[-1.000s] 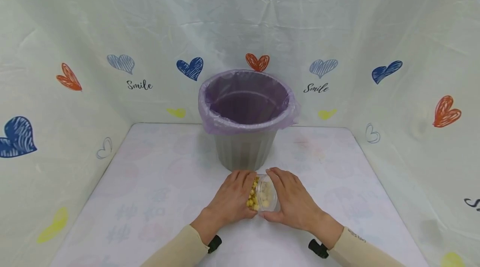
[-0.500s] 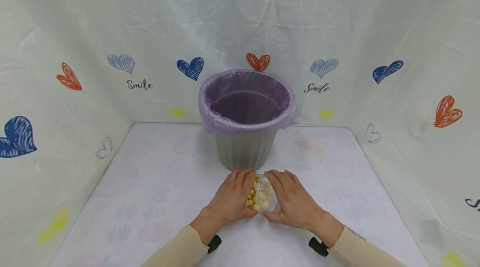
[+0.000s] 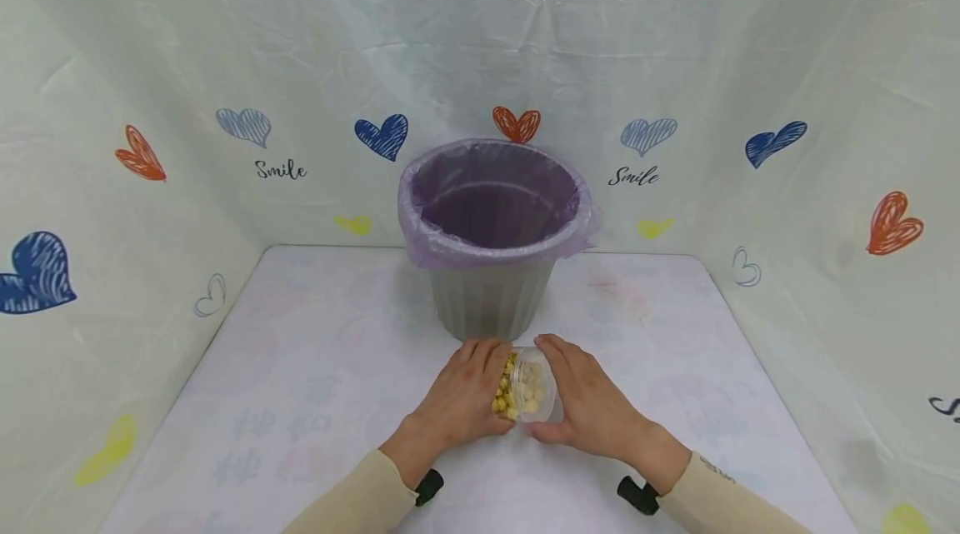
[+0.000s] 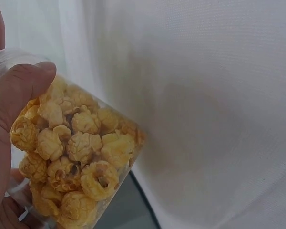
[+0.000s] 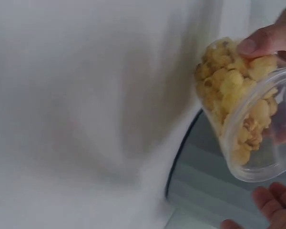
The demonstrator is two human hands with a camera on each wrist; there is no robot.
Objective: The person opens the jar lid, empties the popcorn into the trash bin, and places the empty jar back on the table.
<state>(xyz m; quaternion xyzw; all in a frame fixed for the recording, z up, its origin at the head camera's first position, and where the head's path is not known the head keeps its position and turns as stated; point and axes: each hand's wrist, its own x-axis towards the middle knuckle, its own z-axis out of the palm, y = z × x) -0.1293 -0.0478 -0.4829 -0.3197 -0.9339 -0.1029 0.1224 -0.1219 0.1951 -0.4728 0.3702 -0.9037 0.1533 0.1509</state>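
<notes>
My left hand grips a clear plastic jar of yellow popcorn that lies tilted on its side, its lidded end facing right. In the left wrist view the thumb presses on the jar's side near the lid. The transparent lid shows as a round disc in the head view. My right hand arches around the lid with its fingers and thumb spread. In the right wrist view its fingers are apart from the lid rim. The jar's far side is hidden by the left hand.
Behind the hands stands a grey bin lined with a purple bag. A white patterned cloth covers the table. Printed curtains with hearts close in the back and sides.
The right hand came in closer on the lid half a second ago and has now spread its fingers and drawn slightly right. The left hand stays with the jar.
</notes>
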